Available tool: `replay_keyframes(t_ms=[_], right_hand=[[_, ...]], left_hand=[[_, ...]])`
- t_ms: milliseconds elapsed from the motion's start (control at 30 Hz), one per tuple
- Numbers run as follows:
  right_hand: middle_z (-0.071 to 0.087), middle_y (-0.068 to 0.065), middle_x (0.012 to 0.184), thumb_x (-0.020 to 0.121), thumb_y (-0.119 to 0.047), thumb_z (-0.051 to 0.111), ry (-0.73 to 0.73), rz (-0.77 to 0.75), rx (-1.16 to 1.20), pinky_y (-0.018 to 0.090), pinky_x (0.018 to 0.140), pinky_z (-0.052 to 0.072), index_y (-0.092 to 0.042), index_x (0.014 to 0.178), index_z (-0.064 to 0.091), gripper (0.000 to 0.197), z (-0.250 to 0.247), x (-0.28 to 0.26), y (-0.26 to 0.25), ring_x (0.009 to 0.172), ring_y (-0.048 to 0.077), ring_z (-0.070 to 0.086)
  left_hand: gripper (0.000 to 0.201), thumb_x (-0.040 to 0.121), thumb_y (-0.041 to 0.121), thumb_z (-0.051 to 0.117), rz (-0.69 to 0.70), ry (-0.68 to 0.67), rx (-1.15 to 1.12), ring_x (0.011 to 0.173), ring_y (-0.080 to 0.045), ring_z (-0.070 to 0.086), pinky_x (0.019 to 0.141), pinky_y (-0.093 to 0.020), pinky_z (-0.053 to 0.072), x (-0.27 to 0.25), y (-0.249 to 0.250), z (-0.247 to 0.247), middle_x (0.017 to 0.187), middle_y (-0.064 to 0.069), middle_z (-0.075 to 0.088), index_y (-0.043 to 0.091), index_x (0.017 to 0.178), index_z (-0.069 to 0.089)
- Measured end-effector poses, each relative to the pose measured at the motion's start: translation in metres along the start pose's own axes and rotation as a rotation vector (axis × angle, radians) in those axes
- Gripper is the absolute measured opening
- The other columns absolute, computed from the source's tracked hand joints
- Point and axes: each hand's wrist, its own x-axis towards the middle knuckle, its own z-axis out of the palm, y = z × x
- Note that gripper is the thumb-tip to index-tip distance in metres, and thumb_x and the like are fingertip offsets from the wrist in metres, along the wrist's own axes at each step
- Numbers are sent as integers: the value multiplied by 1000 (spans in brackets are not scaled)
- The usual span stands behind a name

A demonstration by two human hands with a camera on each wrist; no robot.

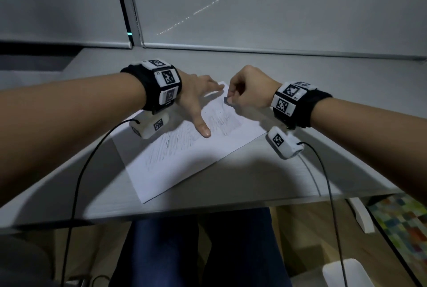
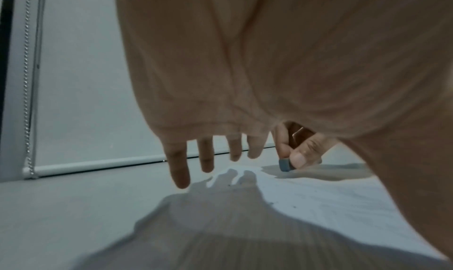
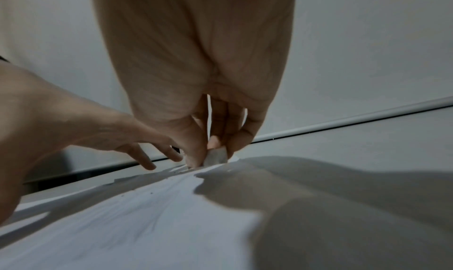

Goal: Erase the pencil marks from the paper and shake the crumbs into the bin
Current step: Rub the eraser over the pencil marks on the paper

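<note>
Forearms reach over the desk [image 1: 254, 185] edge. Left hand [image 1: 196, 99], fingers spread straight, pins the paper [image 1: 184, 159] flat. Right hand [image 1: 250, 91] pinches the eraser [image 1: 227, 100], whose tip meets the sheet's far corner (pencil marks [image 1: 171, 146] cover its middle).

One paper [image 1: 184, 159], one eraser [image 1: 227, 99], two hands, two wrist bands, one table [image 1: 277, 182].

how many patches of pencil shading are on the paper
2, as far as shows. One patch lies just near of the eraser; the other runs toward the paper's left side. The left hand may hide more.
</note>
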Motion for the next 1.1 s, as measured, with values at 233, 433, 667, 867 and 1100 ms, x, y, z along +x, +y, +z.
replay_keyframes(t_ms=[233, 433, 667, 867, 1100], right_hand=[[69, -1, 66, 82, -13, 80, 19, -9, -22, 16, 57, 46, -7, 82, 83, 8, 11, 17, -7, 57, 6, 57], [73, 2, 71, 82, -9, 81, -18, -63, -36, 17, 61, 48, -8, 79, 83, 4, 13, 13, -9, 64, 12, 63], [73, 3, 68, 81, -12, 85, 15, -22, -49, 21, 60, 50, -7, 75, 82, 7, 9, 19, -10, 60, 13, 63], [70, -8, 63, 80, -10, 82, -52, -59, -51, 11, 57, 47, -14, 68, 79, 13, 15, 9, -17, 56, -4, 64], [64, -8, 59, 80, -14, 85, 9, -1, -54, 20, 59, 45, -9, 72, 80, 11, 8, 19, -10, 52, 3, 56]], left_hand=[[150, 40, 69, 98, 65, -41, -74, 158, -19, 23, 125, -55, 28, 20, -12, 4, 167, 22, 19, 48, 165, 18], [151, 43, 68, 97, 37, -54, -52, 157, -23, 24, 121, -52, 32, 22, -8, 2, 167, 17, 20, 45, 167, 14], [158, 37, 73, 97, 42, -51, 34, 156, -27, 28, 122, -55, 34, 29, 0, -2, 166, 7, 24, 34, 168, 16], [141, 52, 59, 99, 51, -30, 27, 154, -28, 31, 120, -51, 36, 24, 3, -1, 164, 3, 29, 31, 166, 21], [151, 50, 63, 98, 29, -53, 49, 157, -26, 25, 121, -54, 35, 23, 1, -1, 168, 9, 20, 36, 168, 8]])
